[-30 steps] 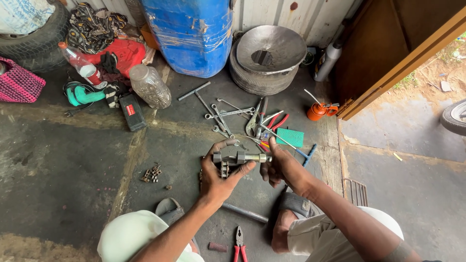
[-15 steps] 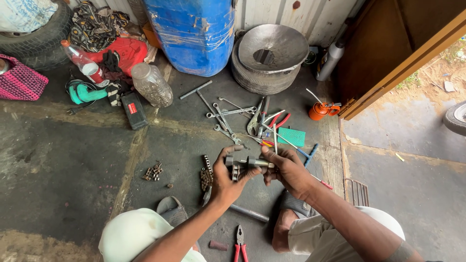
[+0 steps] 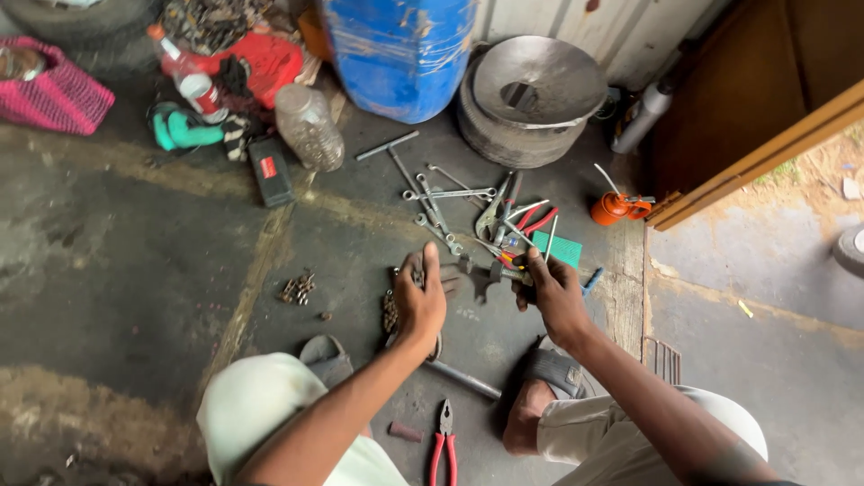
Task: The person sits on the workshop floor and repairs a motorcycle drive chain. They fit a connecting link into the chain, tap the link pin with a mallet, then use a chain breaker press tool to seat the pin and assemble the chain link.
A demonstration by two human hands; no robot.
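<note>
Both hands grip a small metal part (image 3: 486,274) over the floor (image 3: 135,252): left hand (image 3: 421,301), right hand (image 3: 551,292); spanners (image 3: 450,202) lie unused beyond, work seemingly mid-way.

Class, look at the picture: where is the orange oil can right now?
The orange oil can stands on the floor in the head view, right of the pile of spanners, beside the wooden door frame.

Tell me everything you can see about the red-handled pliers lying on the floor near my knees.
The red-handled pliers lie flat on the dark, stained concrete floor, grey metal jaws pointing away from the person, the two red grips slightly spread and running off the bottom edge. The metal looks dull and worn. Neither hand touches them; a small reddish cylinder lies just to their left, a long metal rod beyond the tip, apart from it.
</note>
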